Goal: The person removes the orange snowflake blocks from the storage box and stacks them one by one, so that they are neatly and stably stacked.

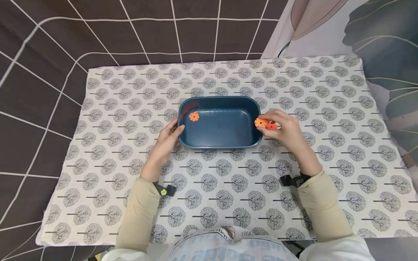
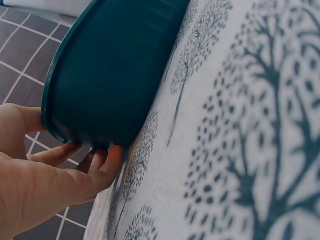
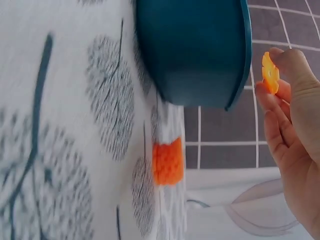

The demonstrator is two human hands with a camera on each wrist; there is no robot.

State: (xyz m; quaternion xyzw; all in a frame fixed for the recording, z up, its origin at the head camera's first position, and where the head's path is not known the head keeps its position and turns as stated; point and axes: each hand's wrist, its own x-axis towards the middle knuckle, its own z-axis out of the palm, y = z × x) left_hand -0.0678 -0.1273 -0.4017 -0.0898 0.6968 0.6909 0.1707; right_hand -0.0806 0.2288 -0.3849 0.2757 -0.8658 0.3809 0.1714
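Note:
A dark blue plastic bin (image 1: 218, 134) stands on the patterned cloth, with one orange notched disc (image 1: 194, 116) lying inside at its left end. My left hand (image 1: 168, 139) holds the bin's left end, thumb at the rim and the other fingers against the outer wall (image 2: 105, 100). At the right rim, my right hand (image 1: 283, 127) pinches another orange notched disc (image 1: 260, 122) between thumb and fingertips; in the right wrist view this disc (image 3: 270, 73) is seen nearly edge-on. A reddish-orange stack of notched discs (image 3: 167, 162) sits on the cloth just right of the bin, partly hidden under the right hand in the head view.
White cloth (image 1: 209, 195) with tree prints covers the table. Dark tiled-pattern fabric (image 1: 147, 32) rises behind and on the left, and a patterned curtain (image 1: 385, 72) hangs at the right. Black camera mounts (image 1: 295, 180) are strapped to both wrists.

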